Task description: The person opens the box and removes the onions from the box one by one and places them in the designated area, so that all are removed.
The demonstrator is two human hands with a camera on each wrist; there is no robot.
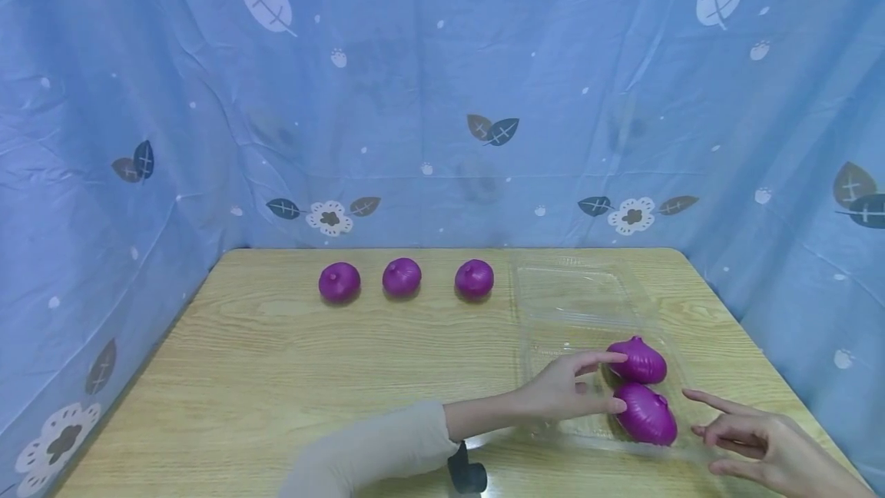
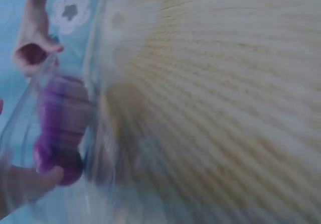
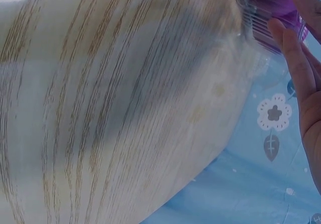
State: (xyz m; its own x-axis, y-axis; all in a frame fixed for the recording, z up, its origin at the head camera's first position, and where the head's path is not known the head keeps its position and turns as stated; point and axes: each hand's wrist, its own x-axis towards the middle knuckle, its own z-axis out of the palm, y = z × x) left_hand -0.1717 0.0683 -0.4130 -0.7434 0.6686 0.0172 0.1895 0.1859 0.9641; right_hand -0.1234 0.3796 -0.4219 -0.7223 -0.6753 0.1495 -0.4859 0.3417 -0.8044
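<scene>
Two purple onions [image 1: 638, 360] lie one behind the other at the right side of a clear hinged plastic container [image 1: 553, 344]. My left hand [image 1: 563, 389] reaches over the container. Its extended index finger meets the farther onion, and its thumb touches the nearer onion [image 1: 646, 415]. In the left wrist view that thumb lies against an onion [image 2: 59, 158], though blurred. My right hand [image 1: 767, 440] hovers by the container's right side with fingers loosely bent, holding nothing. The right wrist view shows its fingertips beside the ribbed container wall [image 3: 263, 30]; contact is hard to tell.
Three more purple onions, left [image 1: 339, 283], middle [image 1: 402, 277] and right [image 1: 474, 279], sit in a row toward the table's back edge. The container's clear lid [image 1: 577, 290] is folded back flat behind its base. Blue patterned curtain [image 1: 429, 98] surrounds the wooden table [image 1: 290, 367].
</scene>
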